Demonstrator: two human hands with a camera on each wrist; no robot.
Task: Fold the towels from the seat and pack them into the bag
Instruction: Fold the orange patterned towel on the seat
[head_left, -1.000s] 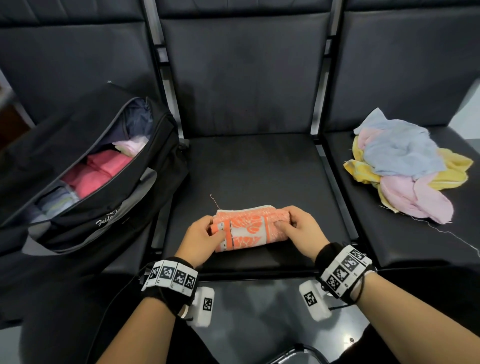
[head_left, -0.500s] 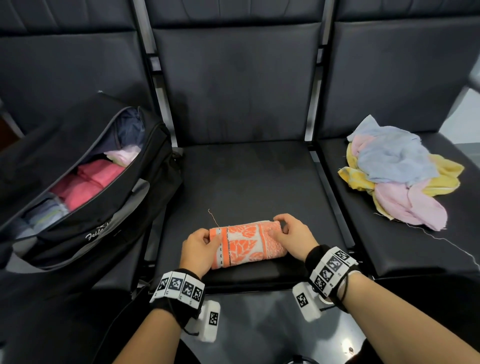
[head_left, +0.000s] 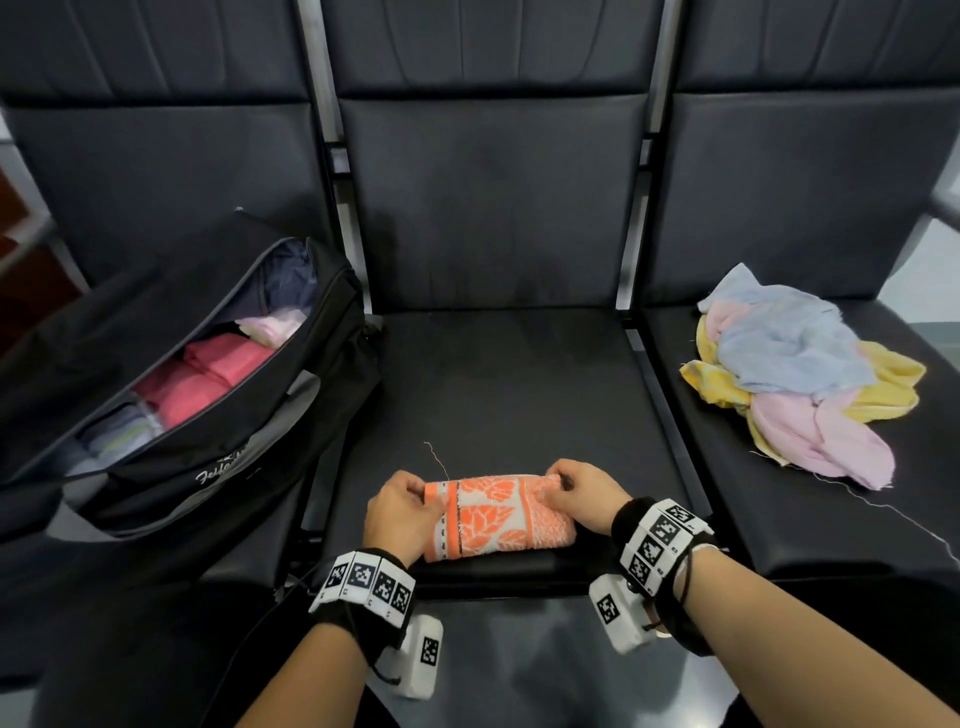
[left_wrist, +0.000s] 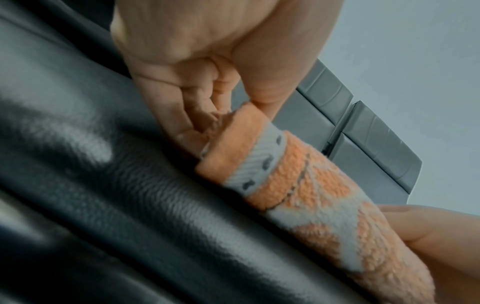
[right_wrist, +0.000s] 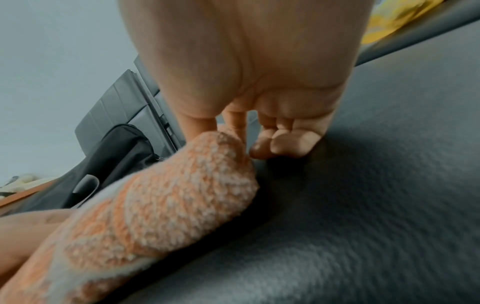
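The folded orange towel (head_left: 498, 517) lies at the front edge of the middle seat (head_left: 498, 384). Left grip (head_left: 400, 514) and right grip (head_left: 582, 499) each pinch one end. Left of the towel gapes the bag (head_left: 208, 415); right of it, a towel pile (head_left: 800, 374).

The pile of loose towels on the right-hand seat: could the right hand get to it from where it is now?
Probably yes. The right hand only pinches the orange towel, and bare seat lies between it and the pile. It must let go first.

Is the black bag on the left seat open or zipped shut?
Open: the black bag gapes, showing folded pink towels inside.
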